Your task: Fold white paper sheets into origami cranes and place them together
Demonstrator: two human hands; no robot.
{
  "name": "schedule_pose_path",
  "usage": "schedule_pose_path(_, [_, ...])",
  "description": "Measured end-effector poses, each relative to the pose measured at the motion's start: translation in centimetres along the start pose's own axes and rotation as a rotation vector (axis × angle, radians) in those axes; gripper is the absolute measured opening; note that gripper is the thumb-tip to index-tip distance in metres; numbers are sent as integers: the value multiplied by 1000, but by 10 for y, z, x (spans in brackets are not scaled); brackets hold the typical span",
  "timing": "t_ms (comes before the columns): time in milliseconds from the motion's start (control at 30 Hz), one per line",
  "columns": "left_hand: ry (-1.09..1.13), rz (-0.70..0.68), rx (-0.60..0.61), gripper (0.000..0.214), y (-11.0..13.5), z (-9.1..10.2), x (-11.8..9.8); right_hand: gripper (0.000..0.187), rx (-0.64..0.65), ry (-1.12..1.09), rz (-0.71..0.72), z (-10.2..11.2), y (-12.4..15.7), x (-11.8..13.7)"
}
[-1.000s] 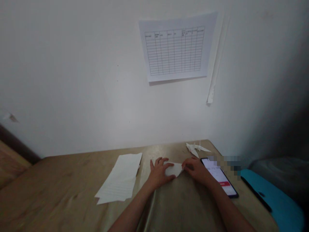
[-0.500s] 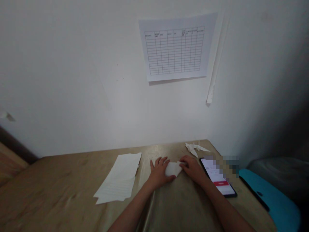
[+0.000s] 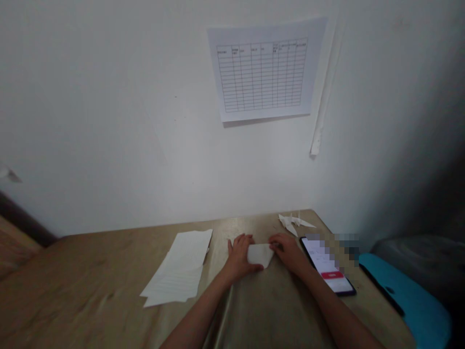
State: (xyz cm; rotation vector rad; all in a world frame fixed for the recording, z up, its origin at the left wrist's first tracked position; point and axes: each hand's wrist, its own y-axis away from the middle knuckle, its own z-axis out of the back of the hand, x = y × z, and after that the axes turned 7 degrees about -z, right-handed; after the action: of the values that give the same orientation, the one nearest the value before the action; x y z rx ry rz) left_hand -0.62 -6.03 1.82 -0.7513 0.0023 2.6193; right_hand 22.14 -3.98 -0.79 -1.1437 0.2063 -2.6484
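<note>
Watching left hand (image 3: 239, 257) lying spread, thumb against folded white paper (image 3: 260, 255) at 12 o'clock; right hand (image 3: 287, 252) with fingers curled over its corner. Lined sheets (image 3: 175, 269) at 10 o'clock, smartphone (image 3: 325, 265) at 2 o'clock on tan table (image 3: 83, 286); grid chart (image 3: 261, 72) on wall (image 3: 109, 121).

I see a lit phone (image 3: 325, 264) at my 2 o'clock, a blue cushion (image 3: 403, 295) at 3, and a ruled chart (image 3: 263, 70) on the wall at 12

L hand (image 3: 240, 257), R hand (image 3: 288, 253) on folded paper (image 3: 259, 255); phone (image 3: 327, 270) nr R.
</note>
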Motion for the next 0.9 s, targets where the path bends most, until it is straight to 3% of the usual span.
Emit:
schedule_pose_path(233, [-65, -26, 25, 80, -2, -2, 5, 18, 0, 53, -16, -5, -1, 6])
schedule_pose_path(567, [-78, 0, 9, 92, -2, 0, 3, 18, -24, 217, -58, -7, 1, 23])
schedule_pose_path(900, [-97, -25, -10, 51, 2, -4, -2, 18, -41, 346, -64, -10, 3, 27])
